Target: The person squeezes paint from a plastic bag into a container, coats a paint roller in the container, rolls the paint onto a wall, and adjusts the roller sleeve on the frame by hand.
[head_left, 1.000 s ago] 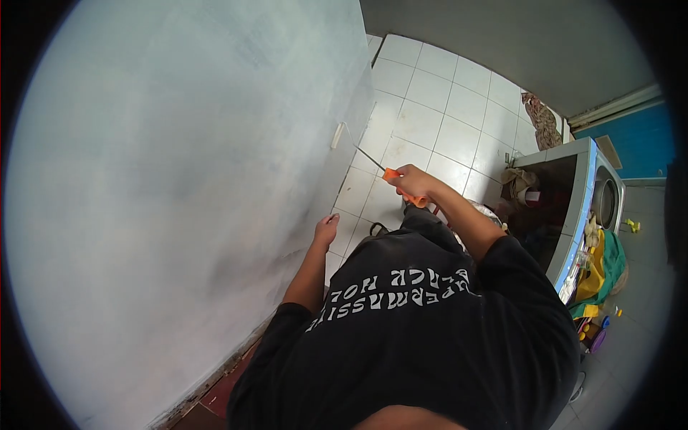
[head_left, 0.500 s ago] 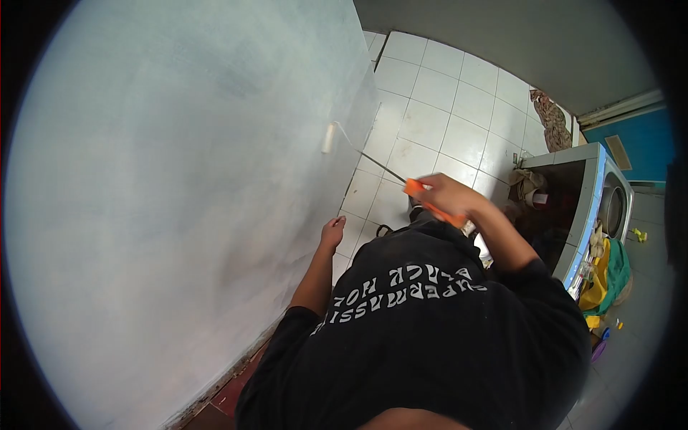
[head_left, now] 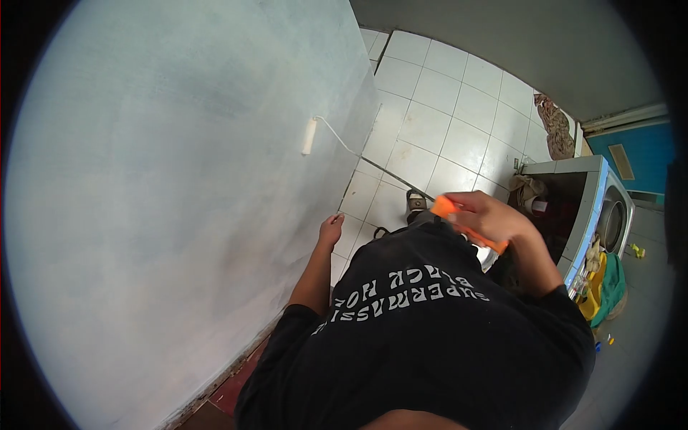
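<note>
My right hand (head_left: 491, 216) is wrapped round the orange handle (head_left: 446, 207) of a paint roller. A thin rod runs from the handle up and left to the white roller head (head_left: 309, 136), which lies against the pale grey-white wall (head_left: 179, 179). Low beside the wall, my left hand (head_left: 331, 230) hangs with its fingers curled together. Whether anything small is between those fingers cannot be made out.
White floor tiles (head_left: 426, 125) lie beyond my feet. To the right stands a tiled counter (head_left: 590, 208) with a metal sink (head_left: 613, 215) and a green and yellow cloth (head_left: 609, 290). A crumpled patterned cloth (head_left: 555, 127) lies near the far wall.
My right hand has moved right and down in view, toward my body, with the handle. The roller head has travelled left across the wall. My left hand has hardly moved.
</note>
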### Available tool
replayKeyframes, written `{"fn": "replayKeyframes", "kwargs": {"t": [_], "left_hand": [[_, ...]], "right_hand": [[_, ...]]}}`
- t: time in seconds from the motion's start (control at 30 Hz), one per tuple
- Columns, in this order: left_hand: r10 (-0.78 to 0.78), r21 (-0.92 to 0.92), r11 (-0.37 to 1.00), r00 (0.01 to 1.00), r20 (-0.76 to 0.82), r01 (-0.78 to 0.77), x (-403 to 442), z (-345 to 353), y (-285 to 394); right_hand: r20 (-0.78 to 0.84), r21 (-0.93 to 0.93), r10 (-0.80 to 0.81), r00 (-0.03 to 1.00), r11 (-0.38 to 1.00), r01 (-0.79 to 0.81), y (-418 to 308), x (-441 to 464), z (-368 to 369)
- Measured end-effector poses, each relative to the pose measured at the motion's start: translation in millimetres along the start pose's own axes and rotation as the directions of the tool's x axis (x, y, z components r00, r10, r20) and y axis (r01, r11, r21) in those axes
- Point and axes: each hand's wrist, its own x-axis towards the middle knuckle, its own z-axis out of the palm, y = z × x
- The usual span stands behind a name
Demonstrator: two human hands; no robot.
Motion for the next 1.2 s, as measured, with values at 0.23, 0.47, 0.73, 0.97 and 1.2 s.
{"fn": "replayKeyframes", "kwargs": {"t": [0.23, 0.47, 0.73, 0.97, 1.2], "left_hand": [[-0.004, 0.037, 0.999, 1.000, -0.024, 0.005, -6.6, 11.7, 23.3], [0.062, 0.061, 0.996, 0.996, -0.069, -0.058, 1.6, 20.1, 51.0], [0.088, 0.056, 0.995, 0.995, -0.054, -0.085, 23.5, 50.5, 66.7], [0.197, 0.051, 0.979, 0.980, -0.022, -0.196, 12.8, 41.1, 102.7], [0.101, -0.235, 0.969, 0.991, 0.089, -0.078, -8.2, 44.7, 178.8]], "right_hand": [[-0.142, -0.028, 0.117, 0.983, 0.992, -0.122, 44.2, 172.4, -14.1], [0.011, -0.004, -0.019, 1.000, 1.000, 0.019, -4.2, 39.6, -40.6], [0.051, -0.118, 0.017, 0.999, 0.993, -0.011, 9.9, 63.6, -61.3], [-0.060, -0.116, 0.158, 0.986, 0.980, -0.164, 22.0, 156.9, -51.2], [0.045, 0.019, -0.043, 0.998, 0.999, 0.042, -1.8, -6.6, -52.8]]}}
